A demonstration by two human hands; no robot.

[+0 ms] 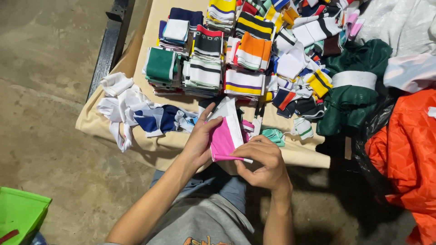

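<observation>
A pink and white knitted fabric piece is held between both hands above the front edge of a tan-covered table. My left hand grips its left side with thumb and fingers spread along it. The piece's lower right edge is pinched by my right hand. Behind it stand stacks of folded striped knit pieces in green, white, orange, yellow and navy.
Loose white and blue pieces lie at the table's left front. A jumbled heap of striped pieces sits to the right, with dark green cloth and an orange quilted cloth. A green bin stands on the concrete floor at lower left.
</observation>
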